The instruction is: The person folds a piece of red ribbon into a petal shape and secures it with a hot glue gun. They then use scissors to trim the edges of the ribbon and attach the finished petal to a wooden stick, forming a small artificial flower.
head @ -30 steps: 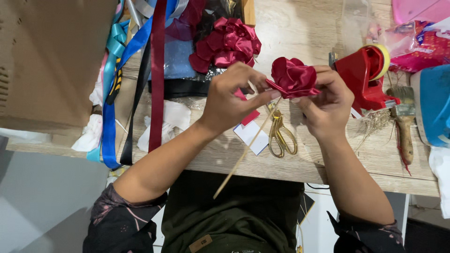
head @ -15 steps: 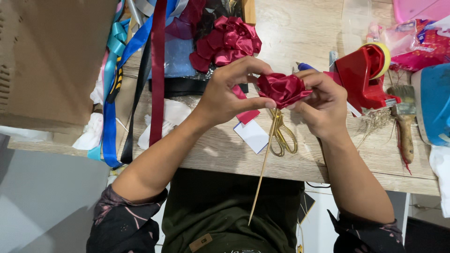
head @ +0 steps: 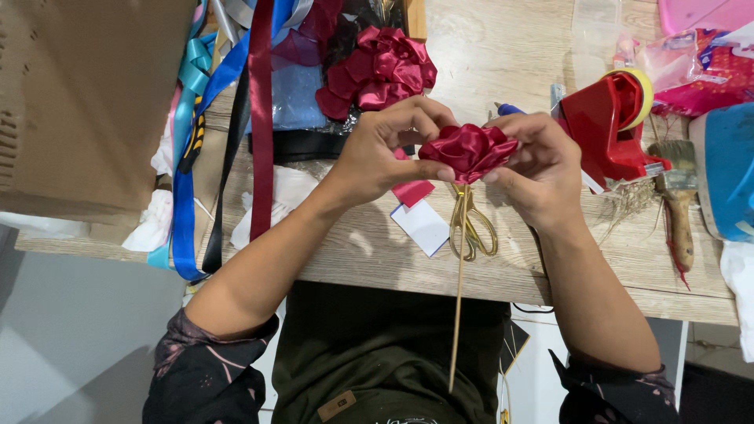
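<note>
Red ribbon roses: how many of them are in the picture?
2. One ribbon rose on a stick is held between the left hand and right hand. A second ribbon rose lies on the table behind them. Others may be hidden.

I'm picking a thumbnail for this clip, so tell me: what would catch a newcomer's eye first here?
The dark red satin rose at the centre, pinched between the left hand and right hand, with its thin wooden stick pointing down towards the person. Next, the finished rose lying just beyond it on the table, the ribbons hanging over the left edge, and the red tape dispenser at right.
</note>
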